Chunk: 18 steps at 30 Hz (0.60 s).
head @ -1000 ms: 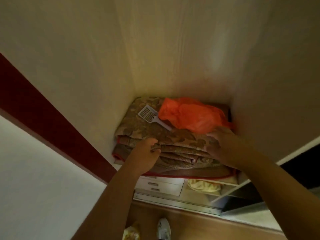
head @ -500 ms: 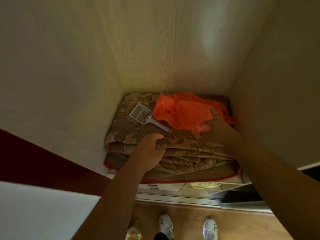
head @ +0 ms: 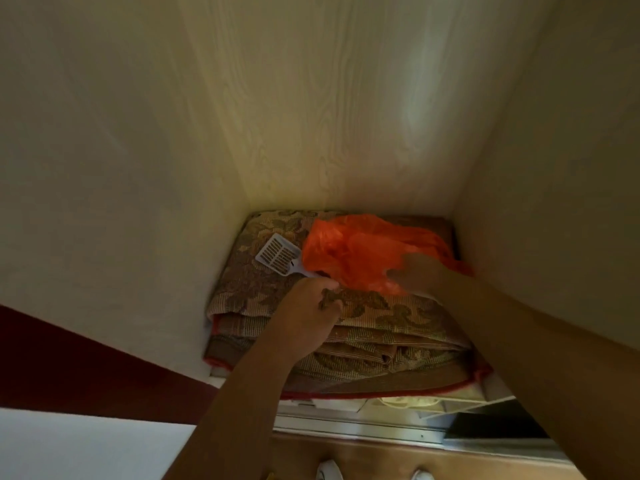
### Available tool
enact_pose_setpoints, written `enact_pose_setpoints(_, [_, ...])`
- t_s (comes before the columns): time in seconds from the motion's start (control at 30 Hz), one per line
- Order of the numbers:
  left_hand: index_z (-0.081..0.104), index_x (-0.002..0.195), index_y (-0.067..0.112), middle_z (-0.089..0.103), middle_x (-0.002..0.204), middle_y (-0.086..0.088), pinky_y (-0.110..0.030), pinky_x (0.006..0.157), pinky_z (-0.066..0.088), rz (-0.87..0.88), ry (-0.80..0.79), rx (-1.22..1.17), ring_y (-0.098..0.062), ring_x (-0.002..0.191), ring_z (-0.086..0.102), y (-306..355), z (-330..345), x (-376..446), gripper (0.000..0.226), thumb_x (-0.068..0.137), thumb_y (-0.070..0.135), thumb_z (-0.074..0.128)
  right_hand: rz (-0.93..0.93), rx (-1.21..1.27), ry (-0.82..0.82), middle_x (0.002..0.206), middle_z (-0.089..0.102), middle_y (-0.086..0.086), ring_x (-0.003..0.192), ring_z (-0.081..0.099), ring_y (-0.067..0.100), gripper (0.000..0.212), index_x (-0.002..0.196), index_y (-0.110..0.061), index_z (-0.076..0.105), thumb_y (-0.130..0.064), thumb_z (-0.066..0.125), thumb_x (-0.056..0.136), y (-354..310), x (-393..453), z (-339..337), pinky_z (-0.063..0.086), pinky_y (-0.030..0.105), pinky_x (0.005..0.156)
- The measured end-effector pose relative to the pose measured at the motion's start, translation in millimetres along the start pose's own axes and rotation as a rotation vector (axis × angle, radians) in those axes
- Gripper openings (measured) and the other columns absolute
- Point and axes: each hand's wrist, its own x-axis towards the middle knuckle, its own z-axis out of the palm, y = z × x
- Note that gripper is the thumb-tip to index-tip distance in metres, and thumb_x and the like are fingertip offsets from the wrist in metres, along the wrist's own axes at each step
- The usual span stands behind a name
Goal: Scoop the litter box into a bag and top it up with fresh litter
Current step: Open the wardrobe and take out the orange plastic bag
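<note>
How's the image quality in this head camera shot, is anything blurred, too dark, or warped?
Head view: dim, warm yellowish light inside the cupboard, with a soft bright patch on the back panel. The right hand on the orange bag is smeared by motion; the left hand and white scoop are sharper. The wide lens bends the cupboard walls outward.

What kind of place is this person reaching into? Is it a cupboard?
Most likely a wardrobe or storage closet at home. Pale wood-grain panels close in three sides, a folded patterned blanket fills the shelf, and small drawers show below it. A litter scoop and an orange plastic bag are stored on top.
</note>
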Motion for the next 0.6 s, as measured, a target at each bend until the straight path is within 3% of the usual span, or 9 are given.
enact_pose_setpoints(0.07, [0.056,0.141,0.027,0.05,0.132,0.01,-0.025,0.098,0.044,0.023,0.016,-0.007,-0.006,0.123,0.05,6.6,-2.0,3.3,0.039,0.103,0.034,0.057,-0.005,-0.046,0.03,0.127,0.066,0.015,0.113,0.062,0.028,0.041,0.124,-0.008,0.066,-0.039,0.056,0.099,-5.2,-8.3,-7.4,0.051,0.041,0.099])
enact_pose_setpoints(0.13, [0.052,0.145,0.027,0.048,0.131,0.011,-0.023,0.097,0.042,0.052,0.02,0.001,-0.004,0.117,0.05,16.1,-5.0,7.7,0.043,0.102,0.033,0.058,-0.041,-0.075,0.091,0.148,0.052,0.014,0.134,0.05,0.029,0.052,0.142,-0.008,0.054,-0.038,0.057,0.099,-9.9,-21.3,-17.5,0.04,0.038,0.111])
enact_pose_setpoints(0.2, [0.047,0.149,0.029,0.048,0.138,0.008,-0.03,0.103,0.046,0.088,0.02,0.019,-0.007,0.119,0.052,26.9,-7.6,14.4,0.052,0.1,0.036,0.062,-0.143,-0.055,0.181,0.154,0.046,0.011,0.14,0.045,0.026,0.057,0.148,-0.01,0.048,-0.036,0.059,0.099,-17.5,-39.2,-29.8,0.034,0.032,0.113])
enact_pose_setpoints(0.3, [0.032,0.155,0.039,0.037,0.155,0.005,-0.042,0.113,0.044,0.119,0.039,0.038,-0.016,0.138,0.045,48.9,-9.8,24.2,0.071,0.094,0.043,0.069,-0.312,-0.031,0.321,0.148,0.053,0.01,0.136,0.05,0.025,0.052,0.143,-0.009,0.054,-0.029,0.064,0.096,-26.9,-66.8,-50.5,0.036,0.03,0.11])
enact_pose_setpoints(0.47, [0.007,0.16,0.045,0.017,0.167,0.012,-0.04,0.122,0.032,0.285,0.113,0.128,-0.014,0.152,0.024,96.1,-12.7,38.9,0.106,0.081,0.05,0.078,-0.464,0.09,0.445,0.138,0.061,0.002,0.125,0.06,0.017,0.057,0.146,-0.019,0.045,-0.039,0.062,0.097,-35.7,-111.7,-89.4,0.049,0.033,0.103])
enact_pose_setpoints(0.53, [0.006,0.16,0.045,0.022,0.167,0.009,-0.035,0.123,0.03,0.322,0.121,0.065,-0.011,0.151,0.026,114.0,-12.9,43.3,0.112,0.076,0.05,0.08,-0.505,0.175,0.44,0.136,0.063,-0.004,0.122,0.061,0.01,0.057,0.147,-0.024,0.043,-0.044,0.061,0.097,-38.0,-128.8,-101.4,0.052,0.035,0.103])
enact_pose_setpoints(0.6, [0.014,0.161,0.043,0.036,0.161,0.01,-0.026,0.117,0.035,0.367,0.139,0.0,-0.006,0.144,0.038,131.3,-11.7,44.6,0.104,0.078,0.043,0.077,-0.573,0.252,0.396,0.132,0.064,-0.011,0.12,0.062,0.002,0.054,0.144,-0.027,0.046,-0.047,0.06,0.096,-40.6,-144.7,-109.1,0.053,0.034,0.101])
